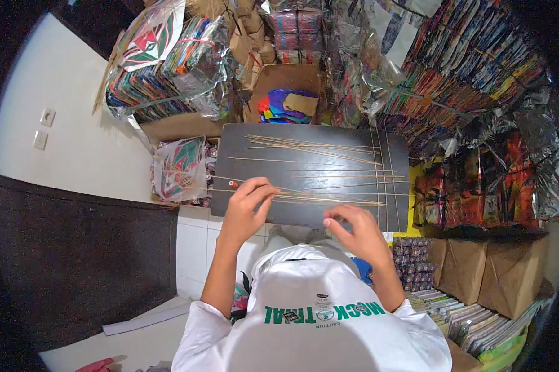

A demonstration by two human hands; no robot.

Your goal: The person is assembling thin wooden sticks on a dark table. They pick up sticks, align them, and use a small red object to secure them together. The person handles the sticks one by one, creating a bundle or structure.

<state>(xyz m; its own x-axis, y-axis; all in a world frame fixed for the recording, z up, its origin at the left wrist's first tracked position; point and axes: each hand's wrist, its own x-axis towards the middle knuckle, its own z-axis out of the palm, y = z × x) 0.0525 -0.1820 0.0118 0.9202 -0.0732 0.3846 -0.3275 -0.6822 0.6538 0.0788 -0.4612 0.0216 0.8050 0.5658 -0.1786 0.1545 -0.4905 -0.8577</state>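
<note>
Several thin bamboo sticks (304, 147) lie across a dark tabletop (254, 217), mostly running left to right. Over the table's near left part, my left hand (249, 209) is closed, its fingertips pinched on a thin stick at the near group of sticks (329, 199). A small orange-red piece (233, 183), perhaps a spool, is just left of these fingers. At the table's near edge, my right hand (357, 230) has bent fingers with the thumb drawn close to the index fingertip. Anything between them is too small to make out.
Thin upright sticks (385, 167) cross the table's right end. A stack of printed sheets (180, 164) is at the left. Behind stands a cardboard box (285, 77) with coloured material. Wrapped bundles (465, 68) and paper-covered boxes (509, 263) crowd the right.
</note>
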